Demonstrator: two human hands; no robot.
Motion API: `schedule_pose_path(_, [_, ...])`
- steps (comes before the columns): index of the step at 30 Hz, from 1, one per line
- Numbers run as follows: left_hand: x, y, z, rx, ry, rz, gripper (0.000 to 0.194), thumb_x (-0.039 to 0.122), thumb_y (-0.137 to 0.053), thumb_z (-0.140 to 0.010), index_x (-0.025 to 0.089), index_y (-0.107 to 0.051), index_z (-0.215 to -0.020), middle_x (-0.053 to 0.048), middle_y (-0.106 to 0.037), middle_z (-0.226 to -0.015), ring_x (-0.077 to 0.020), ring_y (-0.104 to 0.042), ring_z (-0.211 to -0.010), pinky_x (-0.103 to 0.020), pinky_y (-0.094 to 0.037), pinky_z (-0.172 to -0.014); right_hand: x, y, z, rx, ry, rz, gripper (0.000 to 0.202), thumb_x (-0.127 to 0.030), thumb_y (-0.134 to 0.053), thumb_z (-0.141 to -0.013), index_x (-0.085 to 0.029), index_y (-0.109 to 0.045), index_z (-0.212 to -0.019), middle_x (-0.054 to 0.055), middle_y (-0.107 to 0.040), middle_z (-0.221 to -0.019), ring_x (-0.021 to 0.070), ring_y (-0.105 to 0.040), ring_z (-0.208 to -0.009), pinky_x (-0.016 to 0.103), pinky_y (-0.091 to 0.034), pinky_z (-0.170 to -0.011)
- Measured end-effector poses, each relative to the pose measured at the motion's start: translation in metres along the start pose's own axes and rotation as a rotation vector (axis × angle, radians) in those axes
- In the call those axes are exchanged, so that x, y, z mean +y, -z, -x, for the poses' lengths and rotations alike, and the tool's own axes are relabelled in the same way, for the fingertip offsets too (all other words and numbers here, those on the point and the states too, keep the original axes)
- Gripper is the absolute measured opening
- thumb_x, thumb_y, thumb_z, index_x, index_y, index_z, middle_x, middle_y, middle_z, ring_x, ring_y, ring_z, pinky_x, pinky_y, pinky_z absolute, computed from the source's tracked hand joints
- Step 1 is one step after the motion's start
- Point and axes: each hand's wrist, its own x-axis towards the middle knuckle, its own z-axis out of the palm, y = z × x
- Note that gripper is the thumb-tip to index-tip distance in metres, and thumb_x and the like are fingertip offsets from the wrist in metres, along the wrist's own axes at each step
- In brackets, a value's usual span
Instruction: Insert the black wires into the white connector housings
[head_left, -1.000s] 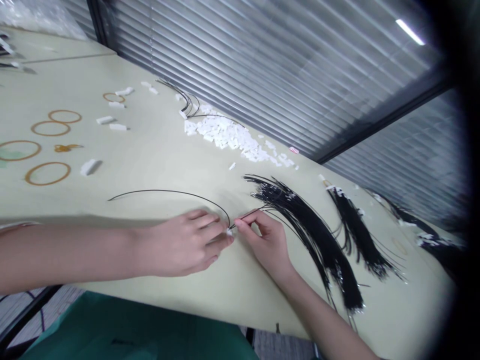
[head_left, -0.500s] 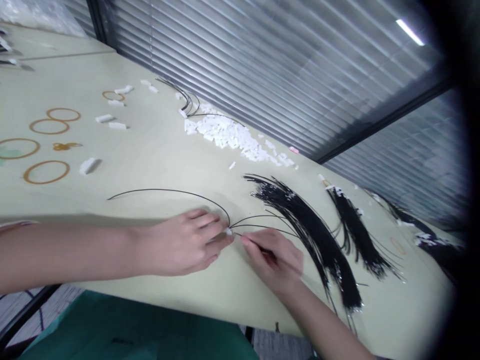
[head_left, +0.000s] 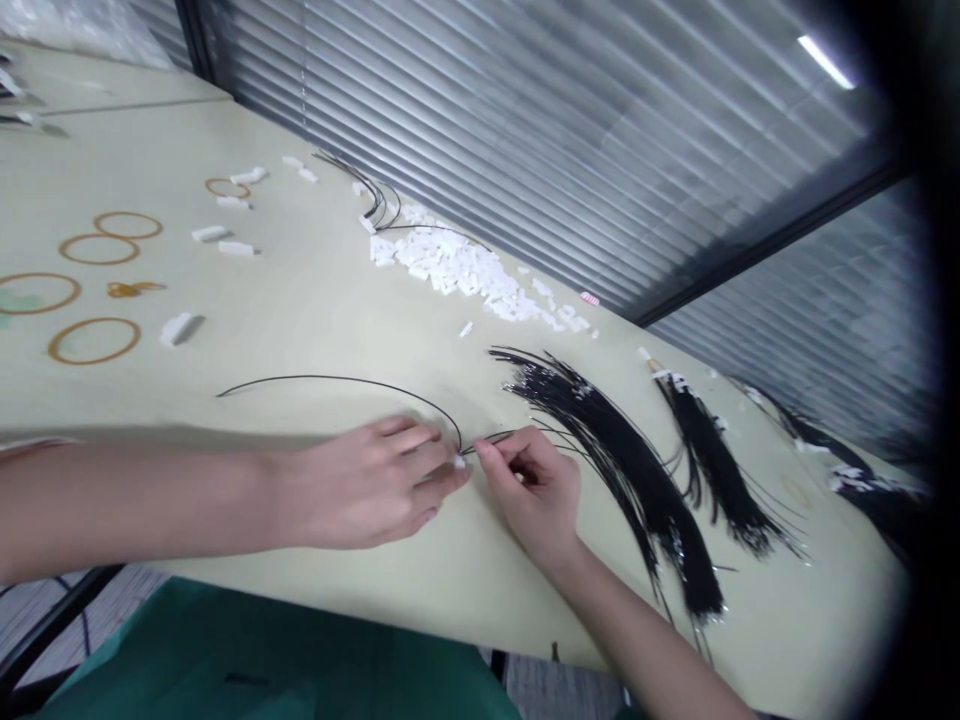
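My left hand [head_left: 375, 487] lies palm down near the table's near edge, thumb and fingertips closed on a small white connector housing [head_left: 459, 461]. One black wire [head_left: 330, 378] leaves that housing and curves off to the left across the pale table [head_left: 300, 310]; others run out rightward, behind my right hand [head_left: 536, 490]. That hand is just beside the housing – its thumb and forefinger pinched narrow on a thin lead [head_left: 471, 450], the other fingers curled in.

To the right of my right hand lies a thick bundle of black wires [head_left: 637, 450], with a smaller bundle [head_left: 709, 445] farther right. On the far side, a pile of white housings [head_left: 450, 265] spreads along the foot of the window blinds [head_left: 480, 130], a few wires [head_left: 367, 190] at its left end. Off to the far left are tan rubber bands [head_left: 95, 362] and loose white pieces [head_left: 177, 330] – some near each other, none touching my hands. Green cloth [head_left: 285, 650] covers my lap.
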Motion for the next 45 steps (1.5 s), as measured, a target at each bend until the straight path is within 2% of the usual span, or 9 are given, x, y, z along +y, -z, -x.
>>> schedule_pose_path(8, [0.0001, -0.0017, 0.0007, 0.036, 0.0, 0.003, 0.04, 0.031, -0.041, -0.093, 0.015, -0.048, -0.129, -0.011, -0.056, -0.118, -0.0261, -0.048, -0.116, -0.039, -0.039, -0.097, 0.0014, 0.0012, -0.0016, -0.09, -0.048, -0.004, 0.017, -0.02, -0.06, -0.083, -0.017, -0.051, -0.069, -0.008, -0.04, -0.051, 0.0038, -0.032, -0.045, 0.016, -0.029, -0.043])
schedule_pose_path(19, [-0.0008, -0.0012, -0.0003, 0.025, 0.004, 0.011, 0.04, 0.031, -0.038, -0.094, 0.015, -0.048, -0.129, -0.01, -0.056, -0.119, -0.0254, -0.048, -0.115, -0.039, -0.039, -0.096, 0.0045, 0.0026, 0.0001, -0.132, 0.01, 0.046, 0.009, -0.018, -0.057, -0.085, -0.017, -0.054, -0.076, -0.007, -0.037, -0.053, 0.0044, -0.03, -0.046, 0.016, -0.029, -0.043])
schedule_pose_path(23, [-0.0009, -0.0007, -0.0005, 0.018, 0.002, 0.01, 0.04, 0.031, -0.037, -0.094, 0.015, -0.047, -0.129, -0.01, -0.055, -0.12, -0.025, -0.048, -0.115, -0.039, -0.039, -0.097, 0.0048, 0.0021, -0.0007, -0.119, 0.072, 0.105, 0.005, -0.015, -0.056, -0.085, -0.017, -0.056, -0.08, -0.007, -0.042, -0.056, 0.0044, -0.032, -0.047, 0.016, -0.031, -0.044])
schedule_pose_path(30, [-0.0006, 0.0021, -0.0014, 0.004, -0.004, 0.005, 0.04, 0.03, -0.037, -0.094, 0.015, -0.047, -0.129, -0.011, -0.056, -0.117, -0.025, -0.049, -0.114, -0.039, -0.039, -0.096, 0.0052, 0.0028, -0.0002, -0.131, 0.147, 0.169, 0.005, -0.015, -0.053, -0.086, -0.018, -0.058, -0.086, -0.002, -0.058, -0.066, 0.0062, -0.046, -0.052, 0.017, -0.04, -0.05])
schedule_pose_path(41, [-0.0008, 0.0001, -0.0011, 0.02, -0.003, -0.003, 0.04, 0.03, -0.04, -0.093, 0.015, -0.048, -0.129, -0.011, -0.056, -0.118, -0.0249, -0.05, -0.113, -0.038, -0.04, -0.096, 0.0089, 0.0026, -0.0001, -0.164, 0.171, 0.148, 0.01, -0.013, -0.051, -0.087, -0.018, -0.059, -0.09, 0.0, -0.063, -0.074, 0.0085, -0.055, -0.059, 0.019, -0.046, -0.056])
schedule_pose_path(45, [-0.0005, 0.0005, -0.0008, -0.006, -0.005, 0.003, 0.041, 0.03, -0.039, -0.093, 0.015, -0.046, -0.13, -0.012, -0.055, -0.12, -0.0255, -0.049, -0.114, -0.039, -0.04, -0.096, 0.0085, 0.0025, 0.0002, -0.2, 0.174, 0.143, 0.011, -0.012, -0.049, -0.088, -0.018, -0.058, -0.091, 0.002, -0.064, -0.077, 0.0099, -0.057, -0.064, 0.02, -0.046, -0.059])
